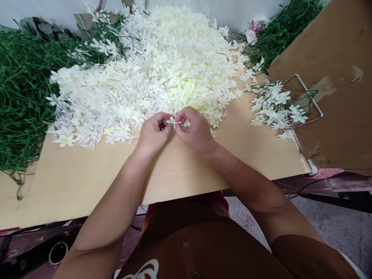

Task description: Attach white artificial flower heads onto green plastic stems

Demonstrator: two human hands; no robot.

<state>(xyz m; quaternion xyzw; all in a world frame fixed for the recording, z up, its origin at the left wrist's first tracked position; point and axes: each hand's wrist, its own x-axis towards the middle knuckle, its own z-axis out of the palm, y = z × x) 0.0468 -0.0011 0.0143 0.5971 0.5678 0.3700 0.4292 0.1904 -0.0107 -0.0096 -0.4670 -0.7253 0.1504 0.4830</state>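
Far left, a heap of green plastic stems [20, 97] is lying on the pale wooden bench [87, 182]. Beside it, I am seeing a large mound of loose cream-white artificial blossoms [151, 69] spreading across the middle. At its near edge my left hand [152, 133] and right hand [196, 130] are pinching one small white fabric flower [173, 122] together, fingers closed on it. Rightward, a finished green sprig with white flowers [276, 106] is resting against a brown cardboard sheet [334, 77].
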